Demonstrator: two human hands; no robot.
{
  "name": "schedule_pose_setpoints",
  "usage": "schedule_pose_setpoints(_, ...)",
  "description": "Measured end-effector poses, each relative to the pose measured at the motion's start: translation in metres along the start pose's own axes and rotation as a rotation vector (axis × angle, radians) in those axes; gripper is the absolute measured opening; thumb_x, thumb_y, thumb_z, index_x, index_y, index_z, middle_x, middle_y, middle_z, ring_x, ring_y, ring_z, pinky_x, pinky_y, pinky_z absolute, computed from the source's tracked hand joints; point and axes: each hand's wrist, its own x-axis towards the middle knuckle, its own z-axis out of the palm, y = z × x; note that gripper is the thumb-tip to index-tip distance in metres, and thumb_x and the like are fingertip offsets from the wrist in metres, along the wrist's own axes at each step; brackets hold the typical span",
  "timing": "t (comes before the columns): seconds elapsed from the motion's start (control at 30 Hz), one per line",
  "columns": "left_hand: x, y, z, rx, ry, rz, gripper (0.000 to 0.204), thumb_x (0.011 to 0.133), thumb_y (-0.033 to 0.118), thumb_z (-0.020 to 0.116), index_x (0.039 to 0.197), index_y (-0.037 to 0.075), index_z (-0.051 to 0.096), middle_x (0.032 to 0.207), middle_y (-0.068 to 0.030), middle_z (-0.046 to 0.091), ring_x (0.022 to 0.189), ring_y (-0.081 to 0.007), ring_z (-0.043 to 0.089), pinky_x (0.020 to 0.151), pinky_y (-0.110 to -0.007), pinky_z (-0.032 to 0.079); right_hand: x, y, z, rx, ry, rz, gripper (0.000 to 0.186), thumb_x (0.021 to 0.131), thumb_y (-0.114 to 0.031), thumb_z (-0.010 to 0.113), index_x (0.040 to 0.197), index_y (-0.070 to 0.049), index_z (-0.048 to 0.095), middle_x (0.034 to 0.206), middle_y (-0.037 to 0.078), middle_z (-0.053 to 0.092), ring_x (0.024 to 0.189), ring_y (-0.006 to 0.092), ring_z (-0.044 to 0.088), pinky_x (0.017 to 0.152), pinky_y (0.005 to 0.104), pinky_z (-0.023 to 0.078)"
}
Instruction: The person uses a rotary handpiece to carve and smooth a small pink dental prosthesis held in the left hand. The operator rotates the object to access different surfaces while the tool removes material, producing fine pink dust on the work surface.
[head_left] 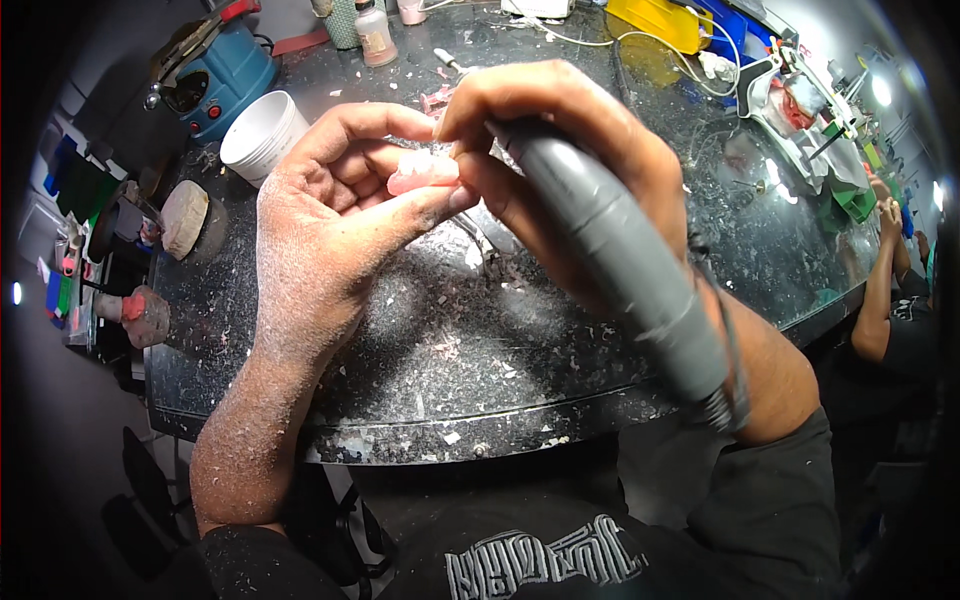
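Note:
My left hand, dusted with pale powder, pinches a small pink moulded piece between thumb and fingers above the dark, speckled table. My right hand is wrapped round a thick grey rotary handpiece, held at a slant with its cord end toward me. The handpiece's front tip is hidden behind my right fingers, close to the pink piece. I cannot tell whether it touches the piece. Pink and white shavings lie on the table beneath both hands.
A blue machine, a white tub and a pale round block stand at left. Bottles, cables and a yellow bin line the back. Clutter fills the right; a co-worker's arm is beyond it.

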Motion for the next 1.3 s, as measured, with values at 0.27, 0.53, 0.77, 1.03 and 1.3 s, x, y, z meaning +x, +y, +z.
schedule_pose_setpoints(0.27,0.000,0.000,-0.002,0.116,-0.025,0.126,0.037,0.082,-0.009,0.069,0.117,-0.001,0.058,0.098,-0.0085,0.070,0.098,-0.0143,0.070,0.092,-0.027,0.055,-0.004,-0.003,-0.001,0.234,-0.058,0.353,0.023,0.090,0.002,0.065,0.113,-0.001,0.060,0.098,0.007,0.066,0.091,0.0128,0.065,0.085,0.0280,0.053)
schedule_pose_setpoints(0.53,0.001,-0.001,0.002,0.110,0.016,0.169,0.040,0.081,-0.008,0.068,0.119,-0.003,0.056,0.102,-0.0104,0.067,0.097,-0.0147,0.069,0.092,-0.028,0.055,-0.008,0.001,0.001,0.568,0.132,0.550,0.028,0.093,-0.003,0.065,0.120,-0.003,0.057,0.105,0.006,0.063,0.101,0.0133,0.063,0.093,0.0279,0.049)
schedule_pose_setpoints(0.77,0.006,-0.011,-0.005,-0.100,-0.039,0.292,0.038,0.085,-0.011,0.067,0.120,-0.003,0.055,0.107,-0.0127,0.067,0.098,-0.0164,0.070,0.093,-0.027,0.056,-0.009,0.005,0.007,0.490,0.248,0.553,0.022,0.097,-0.007,0.062,0.119,-0.004,0.057,0.110,0.006,0.063,0.105,0.0152,0.065,0.098,0.0297,0.051)
schedule_pose_setpoints(1.03,0.011,-0.015,-0.012,0.011,-0.052,0.395,0.046,0.085,-0.011,0.065,0.128,-0.001,0.052,0.117,-0.0136,0.065,0.111,-0.0182,0.064,0.099,-0.031,0.053,-0.006,0.001,0.007,0.923,0.199,0.813,0.032,0.091,-0.013,0.073,0.116,-0.004,0.054,0.106,0.011,0.065,0.100,0.0189,0.069,0.082,0.0278,0.060)
schedule_pose_setpoints(1.3,0.013,-0.016,-0.010,-0.063,0.023,0.235,0.048,0.089,0.003,0.058,0.134,-0.010,0.048,0.128,-0.0229,0.059,0.122,-0.0263,0.058,0.108,-0.043,0.047,-0.009,0.011,0.005,0.773,0.312,0.669,0.035,0.093,-0.005,0.066,0.124,-0.007,0.050,0.113,0.011,0.065,0.109,0.0204,0.067,0.099,0.0357,0.055)
